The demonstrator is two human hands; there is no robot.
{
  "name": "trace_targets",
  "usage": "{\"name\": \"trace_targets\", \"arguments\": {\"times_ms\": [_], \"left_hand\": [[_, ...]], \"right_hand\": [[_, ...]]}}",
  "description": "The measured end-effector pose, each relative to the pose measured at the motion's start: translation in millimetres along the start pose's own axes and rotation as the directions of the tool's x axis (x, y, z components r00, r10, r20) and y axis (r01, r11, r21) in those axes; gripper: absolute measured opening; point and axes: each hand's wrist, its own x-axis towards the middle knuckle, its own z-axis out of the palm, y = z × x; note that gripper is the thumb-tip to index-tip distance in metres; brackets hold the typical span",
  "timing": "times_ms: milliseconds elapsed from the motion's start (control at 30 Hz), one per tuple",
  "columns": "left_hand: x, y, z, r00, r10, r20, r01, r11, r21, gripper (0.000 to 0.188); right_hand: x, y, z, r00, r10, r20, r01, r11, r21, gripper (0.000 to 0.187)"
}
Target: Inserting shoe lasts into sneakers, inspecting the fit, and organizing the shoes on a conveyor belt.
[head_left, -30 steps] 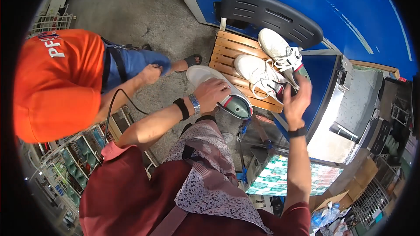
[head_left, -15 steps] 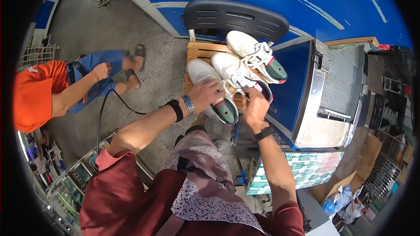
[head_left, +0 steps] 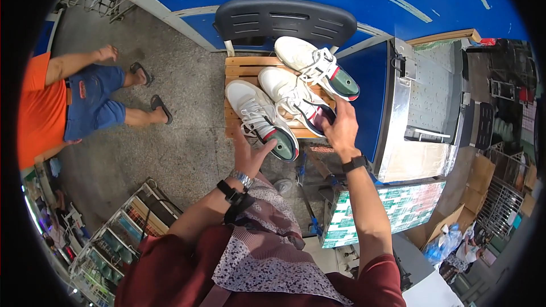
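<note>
Three white sneakers with green and red heels lie side by side on a slatted wooden seat (head_left: pixel 239 65), heels toward me. My left hand (head_left: pixel 249 156) is open, fingers and thumb apart, beside the heel of the left sneaker (head_left: pixel 248 101); its thumb reaches the green heel. My right hand (head_left: pixel 341 128) closes round the heel of the middle sneaker (head_left: pixel 278 84), fingertips at the collar. Part of that heel is hidden behind the hand. The right sneaker (head_left: pixel 298 54) lies a little farther back, its laces loosely tied, just beyond my right fingers.
A black chair back (head_left: pixel 284 20) rises behind the sneakers, against a blue panel. To the right stands a metal-topped machine (head_left: pixel 435 102), with a green and white patterned box (head_left: pixel 387 216) nearer me. At left is a person in orange (head_left: pixel 51 108); a wire rack (head_left: pixel 108 250) stands lower left.
My left hand has come off the left sneaker's laces and back toward its heel. The right hand has shifted onto the middle sneaker's heel. The person at left has changed stance.
</note>
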Motion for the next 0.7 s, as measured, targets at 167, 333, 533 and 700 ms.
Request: {"name": "trace_targets", "arguments": {"times_ms": [167, 333, 533, 700], "left_hand": [[20.2, -28.5, 63.6, 0.928, -0.324, 0.187, 0.374, 0.816, -0.440, 0.103], [19.3, -26.4, 22.2, 0.943, -0.324, 0.076, 0.322, 0.827, -0.461, 0.104], [42.4, -29.8, -6.6, 0.970, -0.242, -0.030, 0.240, 0.969, -0.056, 0.108], [53.1, -35.5, 3.7, 0.944, -0.330, 0.018, 0.329, 0.937, -0.115, 0.108]], "right_hand": [[20.9, -0.5, 27.2, 0.959, 0.119, 0.259, -0.070, 0.979, -0.189, 0.066], [5.3, 2.8, 32.3, 0.953, 0.192, 0.235, -0.140, 0.965, -0.220, 0.031], [-14.4, -24.5, 29.3, 0.875, 0.464, 0.140, -0.455, 0.886, -0.093, 0.027], [-24.9, -23.7, 39.5, 0.881, 0.467, 0.082, -0.466, 0.884, -0.030, 0.030]]}}
